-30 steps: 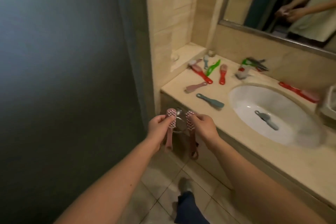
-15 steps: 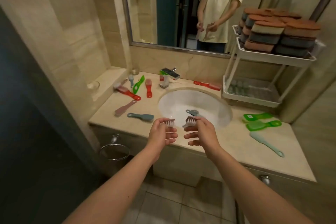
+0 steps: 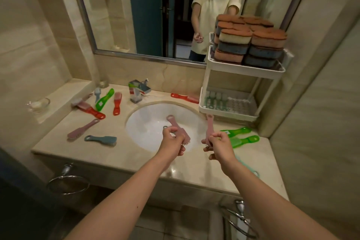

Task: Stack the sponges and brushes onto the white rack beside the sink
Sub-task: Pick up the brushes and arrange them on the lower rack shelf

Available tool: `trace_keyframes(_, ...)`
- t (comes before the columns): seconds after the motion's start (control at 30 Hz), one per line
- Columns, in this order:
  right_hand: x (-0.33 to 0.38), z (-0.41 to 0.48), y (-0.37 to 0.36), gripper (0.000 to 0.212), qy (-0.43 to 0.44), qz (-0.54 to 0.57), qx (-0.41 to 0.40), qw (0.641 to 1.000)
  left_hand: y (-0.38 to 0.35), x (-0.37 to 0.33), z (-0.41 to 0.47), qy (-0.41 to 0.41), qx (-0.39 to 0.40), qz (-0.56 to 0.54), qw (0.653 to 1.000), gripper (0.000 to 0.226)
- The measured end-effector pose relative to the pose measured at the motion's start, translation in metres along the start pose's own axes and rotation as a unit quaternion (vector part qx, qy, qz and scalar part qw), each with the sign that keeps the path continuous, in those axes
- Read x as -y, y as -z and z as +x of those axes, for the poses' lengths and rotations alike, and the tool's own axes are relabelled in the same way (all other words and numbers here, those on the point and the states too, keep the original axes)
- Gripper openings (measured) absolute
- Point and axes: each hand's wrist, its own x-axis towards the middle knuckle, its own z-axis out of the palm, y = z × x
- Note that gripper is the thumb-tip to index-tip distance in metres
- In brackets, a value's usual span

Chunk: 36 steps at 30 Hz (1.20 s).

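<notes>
My left hand (image 3: 173, 138) grips a pink brush (image 3: 176, 124) over the sink basin (image 3: 148, 121), its handle pointing away from me. My right hand (image 3: 219, 142) grips a second pink brush (image 3: 210, 124) at the basin's right edge, handle aimed toward the white rack (image 3: 228, 112). The rack's top shelf carries stacked sponges (image 3: 251, 43); its lower shelf holds green and white brushes (image 3: 214, 99). Loose brushes lie on the counter: a blue one (image 3: 101, 139), a pink one (image 3: 82, 128), red ones (image 3: 116, 103) and green ones (image 3: 245, 139).
A faucet (image 3: 138, 89) stands behind the basin, with a red brush (image 3: 185, 97) to its right. A glass dish (image 3: 39, 103) sits on the left ledge. Towel rings (image 3: 68, 179) hang below the counter front. The mirror (image 3: 155, 6) shows a person's reflection.
The view has swung right and closer to the sink. Both hands have turned their pink brushes so the handles point away, and they have moved apart over the basin.
</notes>
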Motion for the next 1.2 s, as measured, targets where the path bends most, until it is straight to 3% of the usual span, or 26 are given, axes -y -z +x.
trace_keyframes(0.17,0.001,0.030,0.036,0.010,-0.003,-0.011,-0.019,1.000,-0.042,-0.008,0.027,0.002,0.042,-0.005,0.999,0.044)
trace_keyframes(0.27,0.004,0.051,0.047,0.011,-0.008,-0.011,-0.015,1.000,-0.063,-0.016,0.049,-0.010,0.064,0.022,0.998,0.038)
trace_keyframes(0.37,0.007,0.074,0.053,0.024,-0.025,-0.002,-0.036,0.999,-0.080,-0.026,0.075,-0.010,0.068,0.043,0.997,0.033)
trace_keyframes(0.63,0.021,0.156,0.062,0.016,-0.036,0.035,-0.087,0.995,-0.122,-0.057,0.157,0.010,0.117,0.072,0.990,0.029)
trace_keyframes(0.7,0.025,0.180,0.059,0.011,-0.042,0.051,-0.099,0.993,-0.131,-0.064,0.180,0.010,0.116,0.078,0.990,0.027)
trace_keyframes(0.9,0.033,0.238,0.047,0.012,-0.057,0.082,-0.119,0.988,-0.149,-0.071,0.232,0.042,0.121,0.084,0.988,0.052)
trace_keyframes(1.0,0.035,0.258,0.043,0.002,-0.060,0.079,-0.119,0.988,-0.156,-0.072,0.248,0.052,0.121,0.069,0.989,0.048)
trace_keyframes(1.2,0.038,0.290,0.048,0.006,-0.089,0.102,-0.108,0.985,-0.185,-0.072,0.272,0.080,0.091,0.033,0.992,0.037)
